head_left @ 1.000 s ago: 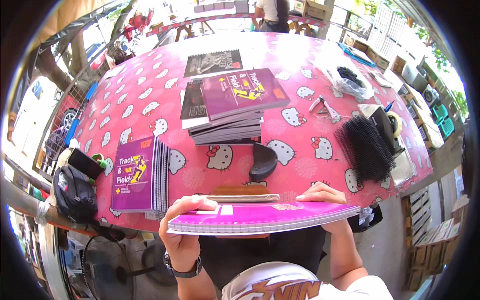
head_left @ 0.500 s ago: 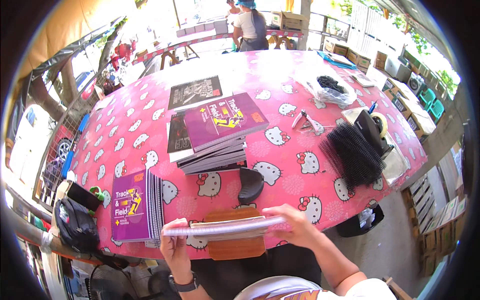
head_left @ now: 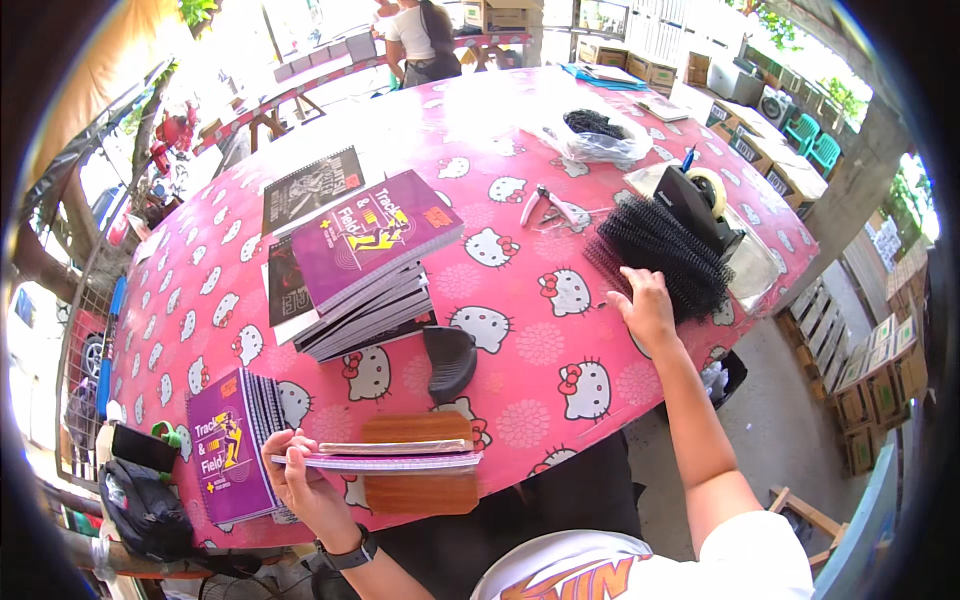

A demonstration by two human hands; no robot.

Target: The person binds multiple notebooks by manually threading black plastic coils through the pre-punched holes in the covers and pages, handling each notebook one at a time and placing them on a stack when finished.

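Observation:
My left hand (head_left: 303,482) pinches the left end of an unbound notebook (head_left: 385,463), seen edge-on. It stands against a brown wooden block (head_left: 420,494) at the table's near edge. My right hand (head_left: 646,308) is stretched out, fingers apart, at the near-left edge of a pile of black plastic binding coils (head_left: 672,252); I cannot make out a coil between its fingers. Left of my left hand lies a stack of purple spiral notebooks (head_left: 225,445). A black curved block (head_left: 450,364) rests beyond the wooden block.
A taller pile of notebooks, purple on top (head_left: 375,235), stands mid-table with a black notebook (head_left: 312,188) behind it. Pliers (head_left: 548,208), a plastic bag of black coils (head_left: 600,135) and a tape dispenser (head_left: 695,205) lie to the right. A person (head_left: 425,45) stands beyond the table.
My right hand has let go of the notebook's right end and moved right to the coils. My left hand still holds the notebook, now lower against the wooden block. The view has shifted right.

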